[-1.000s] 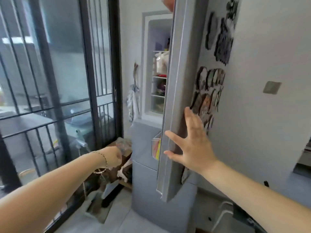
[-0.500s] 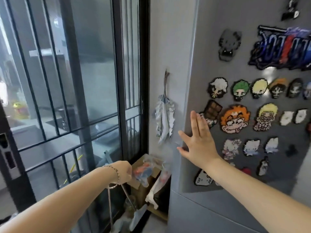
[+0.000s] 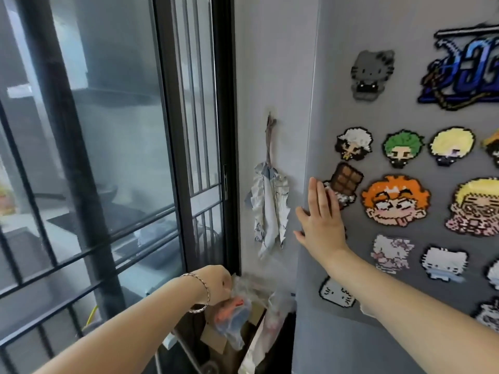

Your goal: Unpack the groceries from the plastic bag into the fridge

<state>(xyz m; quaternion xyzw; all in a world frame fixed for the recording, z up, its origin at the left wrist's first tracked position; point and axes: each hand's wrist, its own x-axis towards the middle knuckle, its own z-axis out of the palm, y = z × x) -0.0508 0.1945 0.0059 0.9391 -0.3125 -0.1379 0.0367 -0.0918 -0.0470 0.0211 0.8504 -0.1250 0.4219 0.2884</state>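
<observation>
The grey fridge door [image 3: 405, 63] fills the right of the view, closed and covered with pixel-art magnets. My right hand [image 3: 320, 220] lies flat against the door near its left edge, fingers straight. My left hand [image 3: 218, 286] is low in the middle and grips a crumpled clear plastic bag [image 3: 237, 317] with orange and blue items showing inside it. The fridge's inside is hidden.
A dark-framed sliding glass door with bars [image 3: 121, 157] takes up the left. A white wall strip [image 3: 272, 76] carries a hanging folded paper ornament [image 3: 268, 211]. A cardboard box [image 3: 216, 344] and more bags [image 3: 270, 333] sit on the floor beside the fridge.
The fridge door has swung from open to closed under my right hand. My left hand kept hold of the plastic bag and stayed low.
</observation>
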